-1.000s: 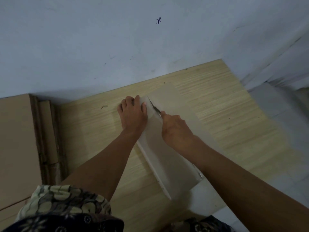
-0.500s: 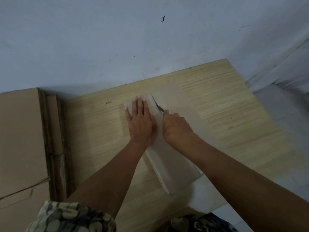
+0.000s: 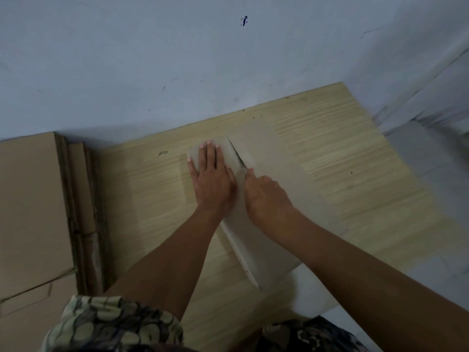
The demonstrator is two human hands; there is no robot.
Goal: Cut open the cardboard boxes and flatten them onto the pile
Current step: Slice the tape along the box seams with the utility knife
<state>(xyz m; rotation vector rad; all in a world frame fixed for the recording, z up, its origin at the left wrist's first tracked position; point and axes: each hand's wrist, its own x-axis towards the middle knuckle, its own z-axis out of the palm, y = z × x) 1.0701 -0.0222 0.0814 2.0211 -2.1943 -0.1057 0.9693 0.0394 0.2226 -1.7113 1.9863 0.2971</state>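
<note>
A long grey-brown cardboard box [image 3: 256,250] lies on the wooden board [image 3: 355,174], running from the wall toward me. My left hand [image 3: 210,179] presses flat on its far left flap, fingers spread. Just to the right, my right hand [image 3: 264,194] is closed around a small knife [image 3: 241,161], whose dark blade sits in the split seam at the box's far end. The right flap [image 3: 261,148] lies flat on the board. The knife's handle is hidden inside my fist.
A pile of flattened cardboard [image 3: 30,199] fills the left side, its stacked edges beside the board. A grey wall [image 3: 228,59] rises right behind the box. Pale floor tiles [image 3: 431,199] lie to the right. Patterned clothing [image 3: 114,326] shows at the bottom.
My left hand slid left and flattened out, pushing the left flap down and open. My right hand with the knife drew back slightly toward me along the seam.
</note>
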